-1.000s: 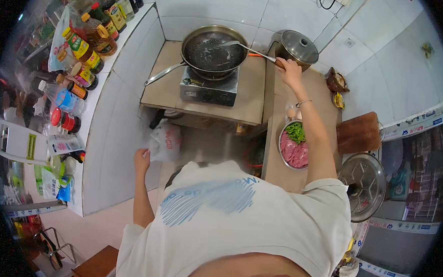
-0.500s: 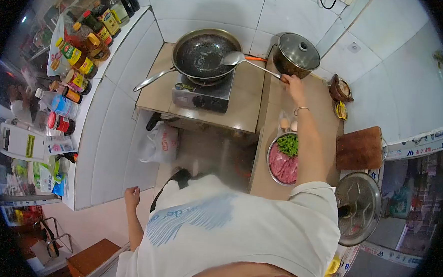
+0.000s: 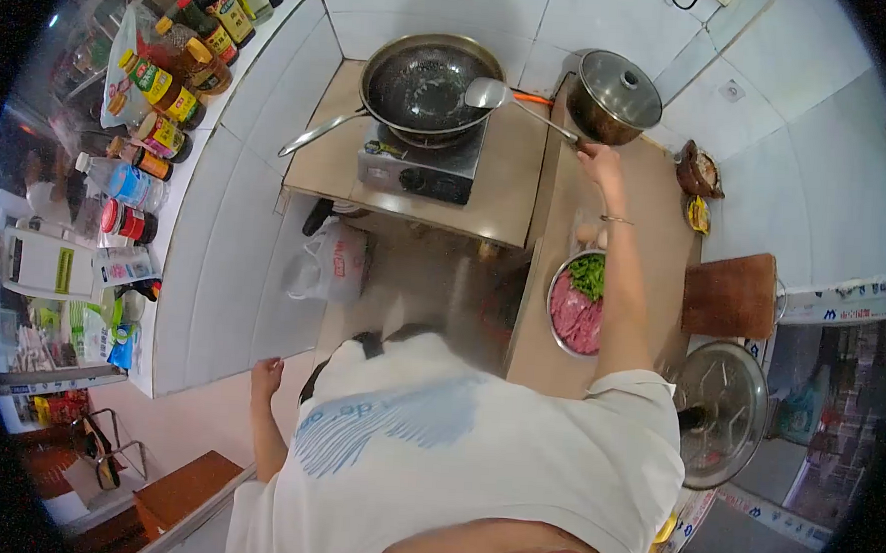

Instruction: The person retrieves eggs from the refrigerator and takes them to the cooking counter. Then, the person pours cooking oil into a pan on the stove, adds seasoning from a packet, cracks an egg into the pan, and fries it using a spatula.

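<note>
My right hand (image 3: pixel 601 165) is closed around the dark handle end of a metal spatula (image 3: pixel 491 94). The spatula's blade rests over the right rim of a dark wok (image 3: pixel 418 90), whose long metal handle points to the lower left. Beneath the wok is a portable gas stove (image 3: pixel 419 165) on the tiled counter. Under my right forearm stands a steel bowl (image 3: pixel 551 327) holding sliced raw meat (image 3: pixel 573 313) and chopped green peppers (image 3: pixel 587 277). Low at my side, away from the counter, my left hand (image 3: pixel 267 375) is curled closed with nothing visible in it.
A lidded pot (image 3: pixel 613 100) stands beyond my right hand. Eggs (image 3: pixel 588 232) lie above the bowl. A wooden cutting board (image 3: pixel 731 296) and a glass lid (image 3: pixel 721 416) are at the right. Sauce bottles (image 3: pixel 162 90) line the left ledge; a plastic bag (image 3: pixel 339 261) hangs below the counter.
The view has shifted slightly, so the wok, stove and pot sit higher and further right. My right hand still grips the spatula at the wok's right rim; my left hand stays low.
</note>
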The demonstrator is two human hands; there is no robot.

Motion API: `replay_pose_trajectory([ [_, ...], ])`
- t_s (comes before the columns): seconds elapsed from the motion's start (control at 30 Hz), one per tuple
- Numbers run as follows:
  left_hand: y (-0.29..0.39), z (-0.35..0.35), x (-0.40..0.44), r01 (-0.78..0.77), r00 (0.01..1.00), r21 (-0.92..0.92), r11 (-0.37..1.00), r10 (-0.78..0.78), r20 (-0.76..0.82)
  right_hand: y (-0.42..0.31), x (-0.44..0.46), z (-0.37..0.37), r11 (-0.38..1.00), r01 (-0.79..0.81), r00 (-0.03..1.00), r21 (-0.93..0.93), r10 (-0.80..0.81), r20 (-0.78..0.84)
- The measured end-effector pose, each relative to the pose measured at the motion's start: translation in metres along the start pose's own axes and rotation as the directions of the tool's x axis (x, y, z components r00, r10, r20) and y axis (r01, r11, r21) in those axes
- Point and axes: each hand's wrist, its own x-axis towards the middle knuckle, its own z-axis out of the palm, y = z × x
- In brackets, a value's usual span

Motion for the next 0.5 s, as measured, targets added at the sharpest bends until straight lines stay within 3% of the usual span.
replay_pose_trajectory([
  [0.1, 0.017, 0.003, 0.035, -0.095, 0.992, 0.038, 0.995, 0.092, 0.086, -0.007, -0.053, -0.031, 0.995, 0.096, 0.99, 0.033, -0.098, 0.097],
  [0.17, 0.039, 0.0, 0.056, -0.166, 0.977, 0.005, 0.986, 0.163, 0.139, -0.009, -0.097, -0.042, 0.965, 0.147, 0.964, 0.218, -0.19, 0.188],
  [0.3, 0.057, 0.006, 0.108, -0.363, 0.915, 0.004, 0.932, 0.356, 0.189, -0.047, -0.204, -0.08, 0.954, 0.041, 0.928, 0.297, -0.147, 0.342],
  [0.37, 0.061, 0.006, 0.127, -0.427, 0.882, -0.005, 0.904, 0.418, 0.218, -0.073, -0.257, -0.094, 0.897, -0.016, 0.875, 0.441, -0.201, 0.44],
  [0.4, 0.064, 0.005, 0.134, -0.474, 0.855, -0.005, 0.88, 0.462, 0.235, -0.077, -0.279, -0.09, 0.899, -0.033, 0.881, 0.436, -0.18, 0.438],
  [0.47, 0.064, 0.005, 0.148, -0.534, 0.813, -0.003, 0.845, 0.515, 0.271, -0.085, -0.325, -0.077, 0.789, 0.004, 0.863, 0.615, -0.313, 0.397],
  [0.5, 0.062, 0.007, 0.155, -0.523, 0.805, -0.029, 0.852, 0.505, 0.313, -0.105, -0.347, -0.086, 0.755, -0.172, 0.846, 0.633, -0.216, 0.487],
])
